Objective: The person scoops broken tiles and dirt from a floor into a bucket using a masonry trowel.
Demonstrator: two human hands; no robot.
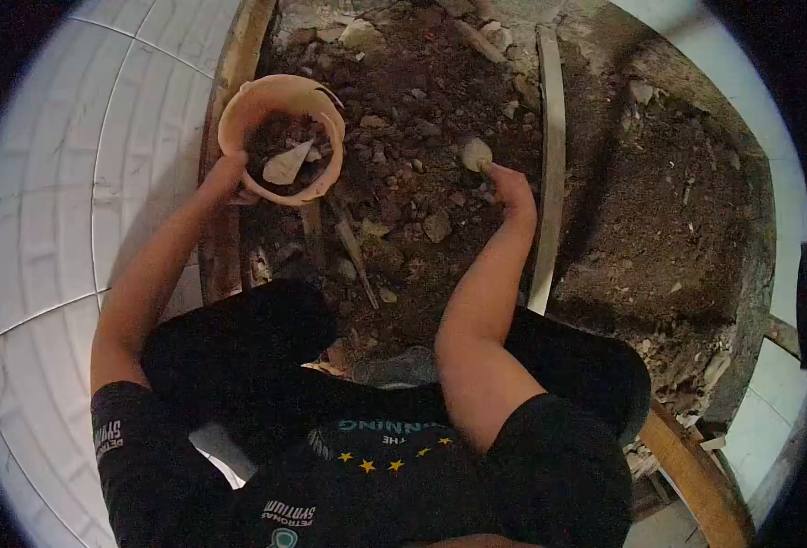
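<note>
While the left hand grips the rim of an orange bucket holding soil and stones, the right hand is closed around a pale stone, just above the rubble between the wooden boards.

Light: dim and warm, we note; brightest on the tiles. Shadows: deep across the rubble. Lens: fisheye, edges bent, black corners. Focus: soft throughout, we find.
</note>
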